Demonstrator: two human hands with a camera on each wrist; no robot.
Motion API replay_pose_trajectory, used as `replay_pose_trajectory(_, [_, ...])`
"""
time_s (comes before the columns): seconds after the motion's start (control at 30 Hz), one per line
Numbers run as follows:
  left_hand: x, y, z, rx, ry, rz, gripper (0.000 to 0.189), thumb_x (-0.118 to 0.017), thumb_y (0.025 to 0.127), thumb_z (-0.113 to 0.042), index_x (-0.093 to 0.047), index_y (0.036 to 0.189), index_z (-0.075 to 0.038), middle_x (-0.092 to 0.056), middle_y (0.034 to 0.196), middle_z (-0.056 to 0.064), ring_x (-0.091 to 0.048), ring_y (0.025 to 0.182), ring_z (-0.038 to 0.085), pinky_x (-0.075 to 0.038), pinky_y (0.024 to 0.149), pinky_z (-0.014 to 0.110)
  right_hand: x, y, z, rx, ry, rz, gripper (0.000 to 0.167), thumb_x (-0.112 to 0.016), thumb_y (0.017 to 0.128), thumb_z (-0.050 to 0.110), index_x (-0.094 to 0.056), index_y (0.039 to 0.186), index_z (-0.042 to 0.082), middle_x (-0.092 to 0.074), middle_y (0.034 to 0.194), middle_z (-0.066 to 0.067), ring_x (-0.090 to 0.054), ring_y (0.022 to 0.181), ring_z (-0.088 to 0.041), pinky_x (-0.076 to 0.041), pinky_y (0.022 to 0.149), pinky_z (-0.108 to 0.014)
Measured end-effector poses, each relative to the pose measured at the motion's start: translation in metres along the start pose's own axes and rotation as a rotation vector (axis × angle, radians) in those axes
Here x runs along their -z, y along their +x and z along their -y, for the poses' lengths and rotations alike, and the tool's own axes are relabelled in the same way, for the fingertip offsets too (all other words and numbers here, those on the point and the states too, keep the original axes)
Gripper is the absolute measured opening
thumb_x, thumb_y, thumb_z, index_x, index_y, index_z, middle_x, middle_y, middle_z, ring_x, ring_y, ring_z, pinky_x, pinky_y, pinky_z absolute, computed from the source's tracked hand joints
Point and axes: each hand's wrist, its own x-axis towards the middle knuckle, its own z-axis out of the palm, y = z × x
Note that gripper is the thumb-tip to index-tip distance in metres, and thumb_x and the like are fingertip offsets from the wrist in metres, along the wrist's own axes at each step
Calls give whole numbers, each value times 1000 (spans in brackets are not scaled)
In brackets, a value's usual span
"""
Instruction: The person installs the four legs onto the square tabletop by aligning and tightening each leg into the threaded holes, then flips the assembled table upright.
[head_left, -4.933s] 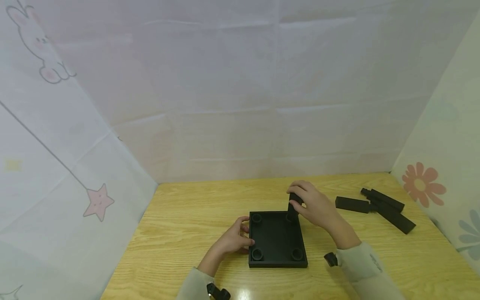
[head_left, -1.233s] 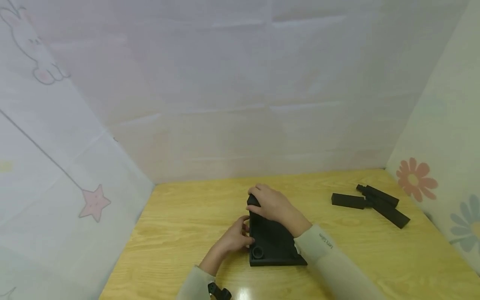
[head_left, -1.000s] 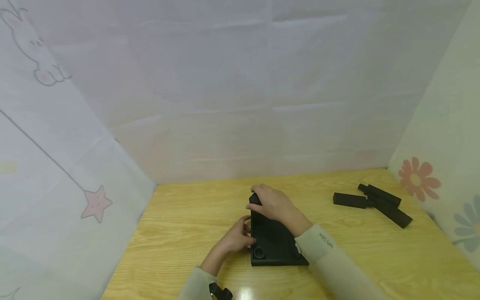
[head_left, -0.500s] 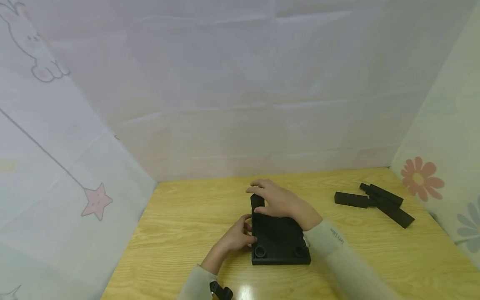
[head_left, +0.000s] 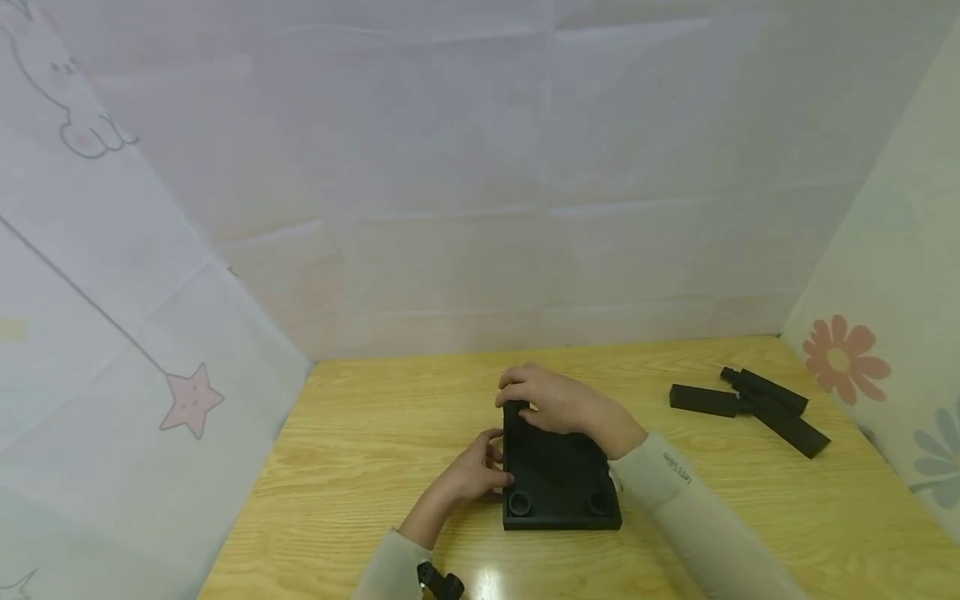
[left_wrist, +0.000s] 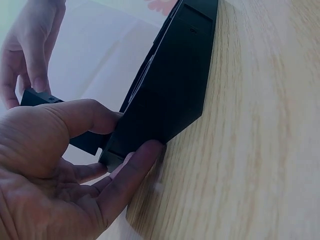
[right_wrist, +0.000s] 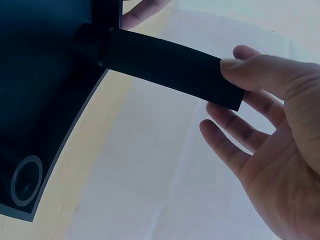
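Observation:
A black square tabletop (head_left: 558,479) lies upside down, its raised rim and round corner sockets facing up. My left hand (head_left: 468,473) holds its left side, thumb on the rim and fingers against the outer wall. At the far left corner a black square table leg (right_wrist: 170,65) stands with its base at the socket. My right hand (head_left: 558,404) grips this leg near its top, thumb on one face and fingertips around the other side. The near left socket (head_left: 520,502) and the far right socket (right_wrist: 15,177) hold no leg.
Several more black table legs (head_left: 783,427) lie crossed in a pile at the right of the wooden table (head_left: 375,450). A pale cloth wall (head_left: 420,275) rises behind the table, with printed side walls left and right.
The right hand has brought the leg from the far right corner to the far left one. Its fingers, lifted half a second ago, now curl around the leg's top. The left hand stays put.

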Motion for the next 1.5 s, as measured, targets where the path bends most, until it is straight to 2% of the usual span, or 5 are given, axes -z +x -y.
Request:
replay_pose_trajectory(0.7, [-1, 1, -2, 16, 18, 1, 86, -72, 87, -1, -23, 158, -7, -48, 117, 18, -65, 89, 23, -62, 70, 43, -14, 9, 2, -117, -65, -88, 27, -68, 99, 27, -69, 121, 14, -60, 116, -4, -60, 98, -16, -55, 81, -31])
replay_pose_trajectory(0.8, [0, 2, -2, 23, 19, 0, 86, -72, 88, -1, -23, 158, -7, -48, 118, 18, -65, 90, 24, -62, 71, 43, -14, 10, 2, -130, -58, -84, 33, -68, 98, 29, -66, 127, 13, -59, 121, -6, -60, 103, -19, -55, 84, -34])
replay_pose_trajectory(1.03, [0, 2, -3, 25, 21, -1, 85, -72, 88, -2, -23, 158, -7, -48, 119, 18, -64, 91, 24, -62, 73, 44, -8, 8, 0, -121, -62, -26, 54, -72, 95, 30, -54, 145, 20, -44, 152, -11, -47, 134, -31, -51, 101, -45])
replay_pose_trajectory(1.23, [-1, 0, -4, 26, 26, -2, 85, -71, 88, 1, -23, 158, -6, -48, 118, 18, -64, 90, 24, -62, 72, 46, -4, 4, 2, -15, -117, -2, 47, -76, 92, 19, -61, 137, 24, -42, 156, -7, -43, 139, -32, -48, 105, -47])
replay_pose_trajectory(1.5, [-1, 1, -2, 28, 22, -2, 86, -72, 87, 0, -24, 158, -8, -47, 117, 17, -64, 89, 23, -61, 72, 46, -5, 3, 1, -5, -107, 33, 39, -70, 95, 6, -67, 130, 22, -48, 151, -5, -46, 137, -29, -49, 105, -43])
